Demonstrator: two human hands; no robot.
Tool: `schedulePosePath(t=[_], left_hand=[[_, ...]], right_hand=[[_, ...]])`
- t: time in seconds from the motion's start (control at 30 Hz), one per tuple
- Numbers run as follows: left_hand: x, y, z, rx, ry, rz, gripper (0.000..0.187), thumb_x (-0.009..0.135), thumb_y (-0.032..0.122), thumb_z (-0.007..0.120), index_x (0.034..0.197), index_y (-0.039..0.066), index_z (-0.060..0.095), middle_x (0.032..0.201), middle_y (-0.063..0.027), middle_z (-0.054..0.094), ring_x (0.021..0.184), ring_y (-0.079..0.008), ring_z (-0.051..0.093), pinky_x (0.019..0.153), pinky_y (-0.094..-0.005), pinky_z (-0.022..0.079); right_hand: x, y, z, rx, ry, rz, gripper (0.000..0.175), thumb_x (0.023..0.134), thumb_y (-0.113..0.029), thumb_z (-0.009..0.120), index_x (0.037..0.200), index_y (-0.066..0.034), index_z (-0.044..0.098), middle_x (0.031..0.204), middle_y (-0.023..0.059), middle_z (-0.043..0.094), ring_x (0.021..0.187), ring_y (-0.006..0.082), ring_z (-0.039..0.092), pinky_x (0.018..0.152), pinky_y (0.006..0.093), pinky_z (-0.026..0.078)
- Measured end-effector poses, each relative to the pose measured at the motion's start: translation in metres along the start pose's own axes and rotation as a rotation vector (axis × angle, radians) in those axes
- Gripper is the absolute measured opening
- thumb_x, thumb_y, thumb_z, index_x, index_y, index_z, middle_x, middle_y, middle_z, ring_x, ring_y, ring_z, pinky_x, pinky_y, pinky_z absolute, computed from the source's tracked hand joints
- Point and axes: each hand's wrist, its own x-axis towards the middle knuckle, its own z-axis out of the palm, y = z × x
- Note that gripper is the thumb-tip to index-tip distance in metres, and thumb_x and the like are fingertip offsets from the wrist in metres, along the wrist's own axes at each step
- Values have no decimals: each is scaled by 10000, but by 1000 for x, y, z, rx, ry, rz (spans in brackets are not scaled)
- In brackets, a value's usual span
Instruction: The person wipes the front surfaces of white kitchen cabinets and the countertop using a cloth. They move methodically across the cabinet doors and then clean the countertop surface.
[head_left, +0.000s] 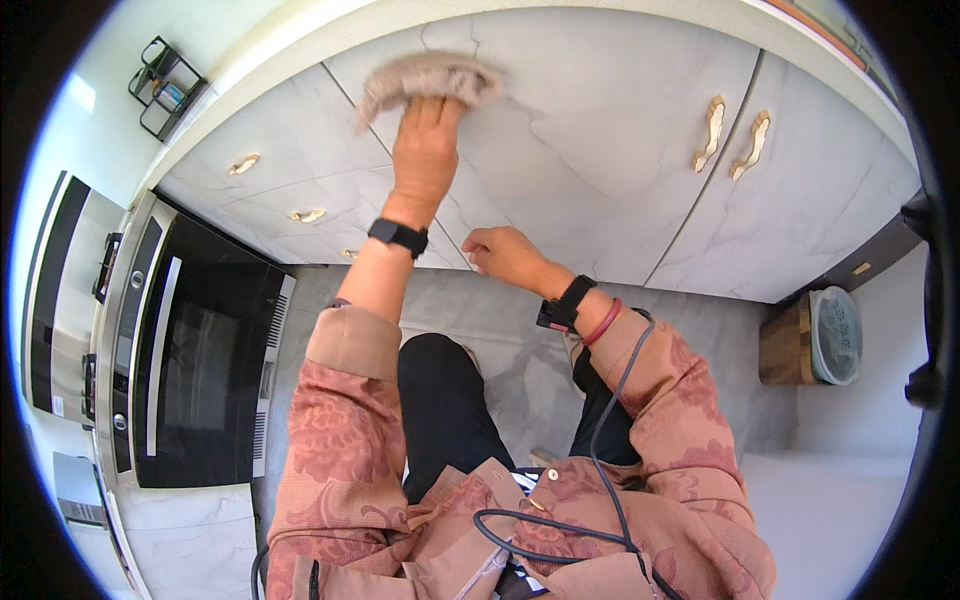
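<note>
My left hand (429, 142) grips a beige cloth (424, 75) against the upper part of a marble-patterned cabinet door (585, 142). The cloth is bunched and slightly blurred, and it hides my fingertips. Lower down, my right hand (504, 253) hangs in front of the cabinet's bottom edge with its fingers loosely curled. I see nothing held in it. Gold handles (709, 133) sit on the door and on its neighbour to the right. A seam runs just left of my left hand, beside a drawer front (277, 127).
A built-in oven (210, 352) stands at the left. On the counter at the back left is a black wire rack (166, 88). A waste bin (814, 337) stands on the floor at the right. A dark cable (600, 427) runs along my right sleeve and across my lap.
</note>
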Motion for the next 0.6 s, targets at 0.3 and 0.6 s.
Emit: schedulePosePath(t=[0.3, 0.6], left_hand=[[15, 16, -21, 15, 78, -2, 520, 785, -82, 619, 1290, 42, 615, 1271, -178, 630, 1164, -364, 618, 968, -439, 528], [26, 26, 19, 97, 208, 70, 372, 797, -34, 629, 1156, 49, 684, 1164, -132, 671, 1115, -354, 628, 985, -454, 512]], right_hand=[[-2, -1, 8, 71, -65, 59, 190, 868, -107, 612, 1001, -46, 732, 921, 173, 738, 889, 357, 697, 807, 441, 542], [0, 4, 9, -11, 11, -14, 183, 862, -106, 607, 979, -60, 739, 923, 169, 740, 903, 382, 695, 812, 467, 540]])
